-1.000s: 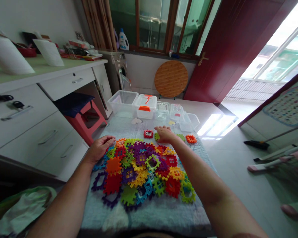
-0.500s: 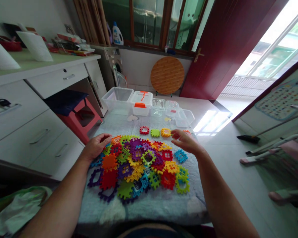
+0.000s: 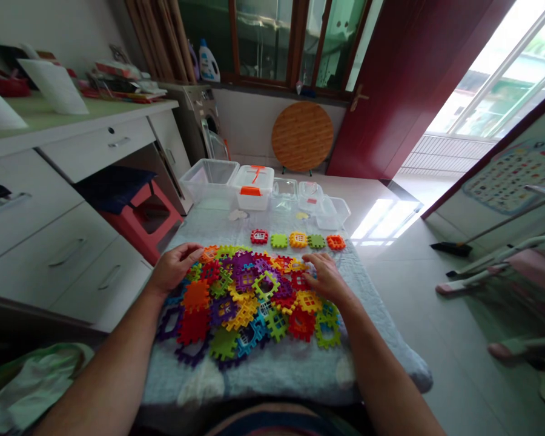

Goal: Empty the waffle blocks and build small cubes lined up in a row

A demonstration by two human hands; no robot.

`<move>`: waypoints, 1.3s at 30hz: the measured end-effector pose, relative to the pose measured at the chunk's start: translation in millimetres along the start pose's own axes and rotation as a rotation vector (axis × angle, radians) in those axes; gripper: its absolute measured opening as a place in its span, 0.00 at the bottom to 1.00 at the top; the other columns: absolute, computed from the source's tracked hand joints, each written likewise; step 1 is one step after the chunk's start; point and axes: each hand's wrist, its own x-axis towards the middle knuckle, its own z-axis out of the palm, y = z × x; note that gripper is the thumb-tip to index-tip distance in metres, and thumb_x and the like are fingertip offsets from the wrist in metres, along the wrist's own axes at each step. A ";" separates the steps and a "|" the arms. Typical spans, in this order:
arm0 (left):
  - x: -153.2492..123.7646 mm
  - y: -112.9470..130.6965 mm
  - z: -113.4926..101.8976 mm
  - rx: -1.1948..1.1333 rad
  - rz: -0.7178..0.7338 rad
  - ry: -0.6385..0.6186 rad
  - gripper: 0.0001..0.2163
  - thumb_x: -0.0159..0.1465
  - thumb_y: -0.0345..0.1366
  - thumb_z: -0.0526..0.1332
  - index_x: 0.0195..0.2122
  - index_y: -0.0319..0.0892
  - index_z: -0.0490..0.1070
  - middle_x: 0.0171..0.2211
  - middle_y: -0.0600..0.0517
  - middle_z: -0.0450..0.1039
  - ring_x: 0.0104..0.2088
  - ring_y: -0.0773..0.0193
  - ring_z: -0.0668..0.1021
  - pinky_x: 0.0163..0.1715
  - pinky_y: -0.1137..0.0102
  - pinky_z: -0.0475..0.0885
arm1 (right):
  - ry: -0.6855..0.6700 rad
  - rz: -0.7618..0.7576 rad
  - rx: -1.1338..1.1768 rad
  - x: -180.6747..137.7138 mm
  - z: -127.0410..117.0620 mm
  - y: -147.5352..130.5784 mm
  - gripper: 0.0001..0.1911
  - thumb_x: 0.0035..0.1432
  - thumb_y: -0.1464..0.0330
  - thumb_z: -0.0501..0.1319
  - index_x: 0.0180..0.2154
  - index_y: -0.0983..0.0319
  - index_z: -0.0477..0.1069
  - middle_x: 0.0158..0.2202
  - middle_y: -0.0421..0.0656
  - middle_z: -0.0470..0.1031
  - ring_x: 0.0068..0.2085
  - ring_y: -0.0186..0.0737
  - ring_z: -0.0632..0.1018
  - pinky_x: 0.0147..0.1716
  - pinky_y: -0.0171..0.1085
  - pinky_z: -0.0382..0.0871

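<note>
A heap of toothed plastic building blocks (image 3: 243,303) in many colours lies on the cloth-covered table. My left hand (image 3: 176,267) rests at the heap's left edge beside an orange block (image 3: 209,253), its fingers loosely bent and apart, with nothing visible in them. Over the right part of the heap is my right hand (image 3: 326,275), fingers spread, close to a red window block (image 3: 299,280). Beyond the heap several blocks stand in a row: a red one (image 3: 258,236), a light green one (image 3: 279,241), a yellow one (image 3: 298,240), a darker green one (image 3: 317,241) and an orange one (image 3: 336,242).
Along the table's far side stand a large clear bin (image 3: 211,175), a lidded box with orange latches (image 3: 254,189) and smaller clear containers (image 3: 309,195). A pink stool (image 3: 149,224) is at the left by white drawers (image 3: 72,248). A folded round table (image 3: 302,136) leans on the wall.
My right hand has moved from the row of blocks back toward me, over the heap. The green and orange blocks at the row's right end are now uncovered. My left hand stays put.
</note>
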 end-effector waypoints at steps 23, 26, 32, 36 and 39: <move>2.3 -4.8 0.5 -0.061 -0.060 0.010 0.26 0.56 0.58 0.59 0.43 0.42 0.75 0.35 0.51 0.78 0.40 0.54 0.78 0.43 0.67 0.73 | 0.173 0.115 0.227 -2.3 8.4 -2.9 0.13 0.58 0.69 0.53 0.41 0.60 0.73 0.31 0.42 0.75 0.34 0.40 0.75 0.40 0.39 0.67; 1.7 -2.1 0.9 -0.060 -0.063 0.046 0.24 0.56 0.58 0.60 0.41 0.42 0.75 0.33 0.51 0.78 0.37 0.55 0.79 0.41 0.67 0.74 | 0.169 0.072 0.159 -2.8 7.9 -3.7 0.11 0.58 0.70 0.54 0.38 0.60 0.74 0.35 0.44 0.77 0.39 0.42 0.74 0.45 0.41 0.65; 2.2 -3.1 1.4 -0.083 -0.054 0.067 0.24 0.56 0.57 0.60 0.42 0.42 0.76 0.33 0.51 0.78 0.35 0.56 0.79 0.39 0.66 0.75 | 0.166 0.053 0.062 -4.7 6.8 -3.4 0.10 0.56 0.72 0.57 0.37 0.58 0.75 0.41 0.44 0.77 0.46 0.45 0.71 0.51 0.44 0.61; 3.1 -7.6 2.3 -0.082 -0.061 0.074 0.23 0.56 0.56 0.60 0.41 0.41 0.76 0.34 0.51 0.78 0.35 0.57 0.79 0.37 0.68 0.74 | 0.159 0.044 0.056 -5.1 8.4 -4.1 0.11 0.55 0.72 0.58 0.40 0.58 0.75 0.42 0.44 0.76 0.47 0.46 0.70 0.51 0.46 0.60; 2.4 -7.4 2.8 -0.092 -0.066 0.079 0.21 0.56 0.55 0.61 0.40 0.42 0.76 0.33 0.52 0.78 0.34 0.58 0.79 0.36 0.70 0.74 | 0.169 0.021 0.064 -5.4 8.7 -4.3 0.11 0.54 0.72 0.59 0.40 0.58 0.75 0.43 0.44 0.76 0.47 0.47 0.70 0.51 0.46 0.60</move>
